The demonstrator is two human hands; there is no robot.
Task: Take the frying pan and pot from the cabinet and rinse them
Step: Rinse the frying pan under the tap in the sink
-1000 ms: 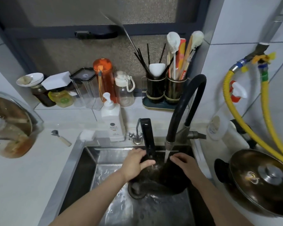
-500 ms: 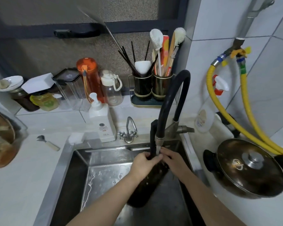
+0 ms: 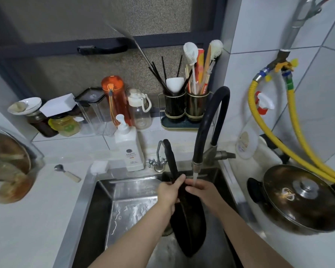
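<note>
Beyond the fingers, at the sink's (image 3: 97, 192) back rim, stand a small chrome tap (image 3: 159, 161) and a white soap dispenser (image 3: 129, 147), with a white sponge (image 3: 100, 166) to their left; the black arched faucet (image 3: 209, 120) curves over from the right and drops a thin stream of water (image 3: 195, 176) onto the right hand's fingers. Off to the right of that hand, on the counter, sits the pot (image 3: 302, 198) under its dark lid (steel knob on top), with yellow hoses (image 3: 298, 132) running behind it. The frying pan (image 3: 190, 225) is held on edge in the sink, tilted nearly upright, its black handle (image 3: 169, 155) rising past the fingertips toward the small tap. The left hand (image 3: 169, 192) is curled around the pan where handle meets body, gripping it; the right hand (image 3: 203, 190) lies against the pan's right face, fingers bent onto the rim. The pan looks dark, wet, glossy. A spoon (image 3: 66, 172) lies far left.
</note>
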